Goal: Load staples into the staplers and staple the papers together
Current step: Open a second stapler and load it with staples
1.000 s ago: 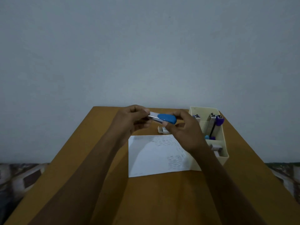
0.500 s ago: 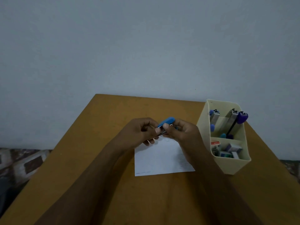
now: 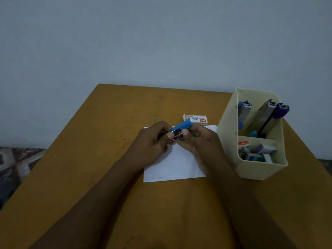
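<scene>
The left hand [image 3: 152, 139] and right hand [image 3: 199, 141] hold the blue stapler [image 3: 181, 126] above the far edge of the paper [image 3: 172, 166], mid-counter [image 3: 107, 141]. The fingers [image 3: 169, 135] of both hands are clamped on it, and its blue top angles upward. A staple box [image 3: 197, 119] lies just beyond the paper. A bin [image 3: 226, 133] of staplers [image 3: 245, 111] stands at the right edge.

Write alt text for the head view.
The left hand and right hand hold a blue stapler over white paper on a wooden table. A staple box lies beyond it; a cream organizer holding more staplers stands at right.
</scene>
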Tool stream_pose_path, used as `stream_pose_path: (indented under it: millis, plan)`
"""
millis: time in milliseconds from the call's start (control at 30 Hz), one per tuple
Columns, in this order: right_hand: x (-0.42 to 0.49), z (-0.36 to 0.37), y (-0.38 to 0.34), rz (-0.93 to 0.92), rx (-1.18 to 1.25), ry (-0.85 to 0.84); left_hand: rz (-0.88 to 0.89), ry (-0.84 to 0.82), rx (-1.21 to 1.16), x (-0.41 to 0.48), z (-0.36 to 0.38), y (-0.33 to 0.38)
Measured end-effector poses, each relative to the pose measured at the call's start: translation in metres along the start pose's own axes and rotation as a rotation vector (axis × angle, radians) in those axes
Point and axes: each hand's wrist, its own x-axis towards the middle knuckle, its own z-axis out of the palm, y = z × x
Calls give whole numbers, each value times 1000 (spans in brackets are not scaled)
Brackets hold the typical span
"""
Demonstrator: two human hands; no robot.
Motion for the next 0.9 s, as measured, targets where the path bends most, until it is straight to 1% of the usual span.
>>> stream_pose_path:
  millis: [133,300,433,900]
  plan:
    - [-1,2,6,-10,95,39,36,50,40,-3,4,1]
    - [0,5,9,-29,74,101,41,64,39,-3,4,-1]
    - [-2,6,8,-35,110,117,44,69,36,-4,5,0]
    - [-2,7,9,-150,-10,194,38,79,3,-5,6,8]
